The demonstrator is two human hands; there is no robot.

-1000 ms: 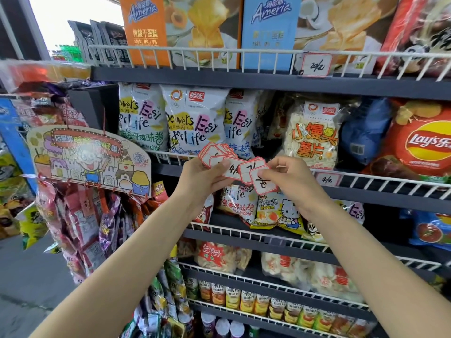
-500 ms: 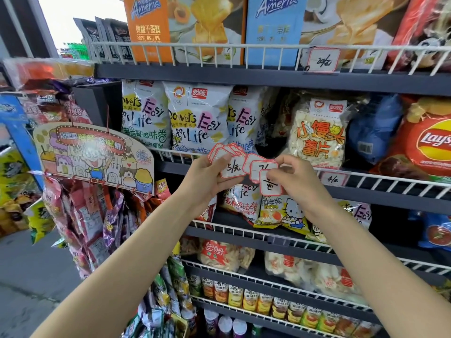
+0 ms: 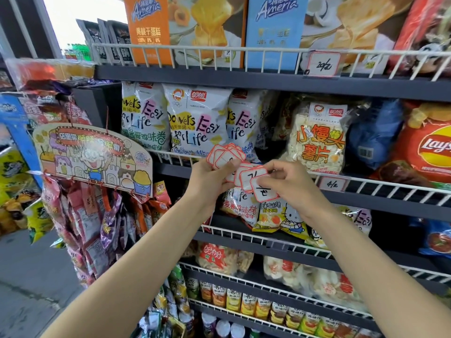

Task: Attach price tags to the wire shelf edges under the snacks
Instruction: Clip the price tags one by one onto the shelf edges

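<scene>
My left hand [image 3: 209,181] grips a fanned stack of red-bordered white price tags [image 3: 225,157] in front of the second shelf. My right hand [image 3: 290,185] pinches one tag [image 3: 264,191] at the stack's lower right, tilted, with handwriting on it. Behind both hands runs the white wire shelf edge [image 3: 380,189] under the snack bags [image 3: 197,120]. A tag marked 4 [image 3: 333,184] hangs on that edge to the right of my hands. Another tag marked 20 [image 3: 322,64] hangs on the top wire edge [image 3: 195,48].
Lay's bags [image 3: 429,147] fill the right of the second shelf. Lower wire shelves hold more snack bags [image 3: 280,215] and small bottles [image 3: 258,306]. At the left a cartoon sign [image 3: 92,157] tops a hanging rack of packets [image 3: 92,228]. Grey floor [image 3: 26,276] lies lower left.
Both hands stay together at the tags. My right hand has drawn one tag slightly down and right out of the fan.
</scene>
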